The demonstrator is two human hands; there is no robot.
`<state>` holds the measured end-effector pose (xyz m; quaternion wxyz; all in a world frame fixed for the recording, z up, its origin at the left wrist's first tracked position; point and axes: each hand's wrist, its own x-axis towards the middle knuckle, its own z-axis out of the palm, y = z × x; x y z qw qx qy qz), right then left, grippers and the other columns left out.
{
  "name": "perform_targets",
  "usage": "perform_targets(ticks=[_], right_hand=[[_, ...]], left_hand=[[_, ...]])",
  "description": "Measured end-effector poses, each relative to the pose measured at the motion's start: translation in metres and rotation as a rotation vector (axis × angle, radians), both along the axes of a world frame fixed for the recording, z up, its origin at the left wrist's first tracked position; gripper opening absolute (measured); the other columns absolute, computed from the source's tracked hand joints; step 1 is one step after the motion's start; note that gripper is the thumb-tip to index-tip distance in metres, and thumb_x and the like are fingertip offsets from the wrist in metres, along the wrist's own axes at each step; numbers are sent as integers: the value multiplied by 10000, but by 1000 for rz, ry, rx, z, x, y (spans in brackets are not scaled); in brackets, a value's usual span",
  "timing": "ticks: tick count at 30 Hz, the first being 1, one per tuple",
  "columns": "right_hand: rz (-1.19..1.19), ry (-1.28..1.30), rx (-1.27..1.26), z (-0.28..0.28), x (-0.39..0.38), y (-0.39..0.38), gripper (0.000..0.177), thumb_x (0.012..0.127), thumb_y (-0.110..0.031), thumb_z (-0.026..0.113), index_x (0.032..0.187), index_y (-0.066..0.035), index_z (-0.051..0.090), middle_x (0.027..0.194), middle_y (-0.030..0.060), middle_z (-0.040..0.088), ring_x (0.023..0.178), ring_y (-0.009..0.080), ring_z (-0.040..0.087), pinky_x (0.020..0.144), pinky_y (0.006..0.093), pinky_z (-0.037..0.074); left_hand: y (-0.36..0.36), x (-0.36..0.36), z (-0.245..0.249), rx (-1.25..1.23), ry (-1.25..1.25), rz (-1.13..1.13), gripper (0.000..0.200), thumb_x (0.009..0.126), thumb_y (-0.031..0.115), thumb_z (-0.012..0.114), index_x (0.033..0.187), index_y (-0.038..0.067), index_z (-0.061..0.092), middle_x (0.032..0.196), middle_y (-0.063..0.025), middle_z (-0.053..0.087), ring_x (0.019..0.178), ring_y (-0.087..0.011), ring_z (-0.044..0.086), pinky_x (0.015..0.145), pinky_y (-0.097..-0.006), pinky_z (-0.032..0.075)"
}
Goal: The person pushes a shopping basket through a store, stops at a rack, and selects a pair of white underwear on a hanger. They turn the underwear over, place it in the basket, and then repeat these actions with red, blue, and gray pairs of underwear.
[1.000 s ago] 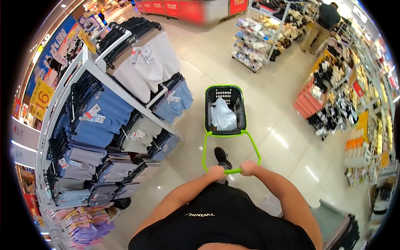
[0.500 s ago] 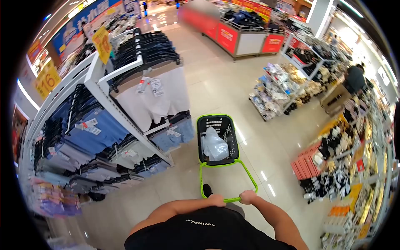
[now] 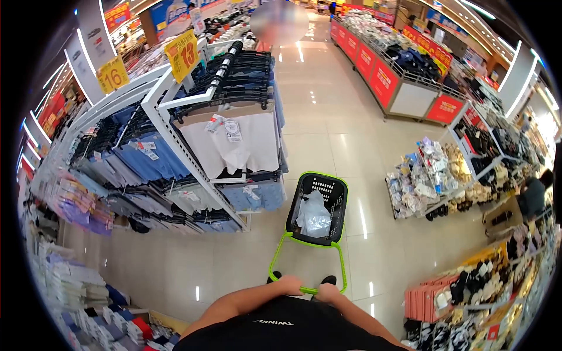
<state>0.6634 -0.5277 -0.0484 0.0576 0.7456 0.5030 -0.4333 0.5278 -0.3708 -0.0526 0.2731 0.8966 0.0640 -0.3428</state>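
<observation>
Both my left hand [image 3: 290, 285] and my right hand [image 3: 329, 293] are closed round the lime-green handle [image 3: 342, 266] of a rolling shopping basket. They grip its near crossbar in front of my black shirt, a short stretch apart. The black basket [image 3: 338, 202] with a green rim stands on the floor ahead of me. Inside it lies a crumpled, pale translucent plastic bag [image 3: 314, 216]; what the bag contains is not clear. My dark shoes show just below the handle.
Close on the left stands a white clothes rack [image 3: 164, 117] hung with shorts. Red-panelled bins [image 3: 377, 73] line the aisle ahead. A low display of packaged goods [image 3: 413, 181] is on the right. Near the right edge, a person [image 3: 531, 196] is beside shelves.
The view has turned left, so the rack, bins and right-hand displays sit farther right. The basket appears slightly lower and to the right. Both hands keep their grip on the handle.
</observation>
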Motion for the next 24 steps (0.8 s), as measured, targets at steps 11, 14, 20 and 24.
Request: perform_targets(ticks=[11, 14, 20, 24], right_hand=[[32, 22, 92, -11, 106, -15, 302, 788, -283, 578, 925, -45, 704, 931, 198, 684, 869, 356, 670, 774, 462, 530], [11, 7, 127, -13, 129, -11, 310, 786, -296, 594, 927, -44, 706, 934, 190, 687, 866, 353, 672, 771, 456, 533], [10, -13, 104, -1, 163, -8, 302, 777, -257, 603, 968, -43, 699, 967, 179, 686, 915, 339, 666, 794, 441, 530], [53, -51, 118, 5, 185, -11, 279, 771, -254, 602, 947, -64, 709, 951, 176, 688, 900, 335, 668, 790, 438, 532]], left_hand=[[-46, 80, -1, 287, -103, 344, 322, 779, 396, 576, 862, 115, 707, 821, -158, 681, 793, -354, 663, 697, -468, 530], [-43, 107, 8, 236, -116, 396, 295, 746, 375, 604, 918, 157, 706, 853, -136, 688, 804, -344, 663, 713, -477, 520], [-40, 139, -2, 287, -97, 363, 323, 724, 393, 623, 904, 138, 708, 856, -146, 686, 809, -345, 662, 710, -466, 521], [-43, 158, -5, 305, -139, 345, 333, 719, 400, 637, 901, 130, 707, 851, -154, 683, 820, -345, 658, 715, -459, 521]])
